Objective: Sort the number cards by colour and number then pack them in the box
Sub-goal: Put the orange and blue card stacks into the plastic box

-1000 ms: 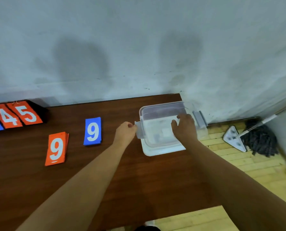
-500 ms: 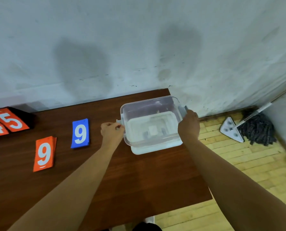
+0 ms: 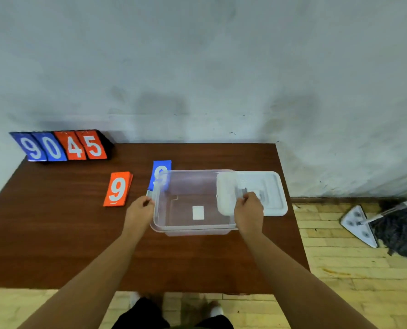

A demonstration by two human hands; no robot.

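The clear plastic box [image 3: 193, 230] is between the hands, over the middle of the worktop [image 3: 55, 222]; whether it rests there or hangs just above cannot be told. The left hand [image 3: 139, 210] pinches its left end, and the right hand [image 3: 248, 211] curls round its right end. With no cards inside, it is probably light, stiff and slick, best held at both ends. The orange 9 cards [image 3: 118, 188] lie to its left, the blue cards [image 3: 162, 167] behind its far-left corner.

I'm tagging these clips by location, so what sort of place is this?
Probably a sports hall or gym, though that's a guess. A flip scoreboard stands at the back of the table, the floor is pale wooden strips, and a mop lies by a bare painted wall.
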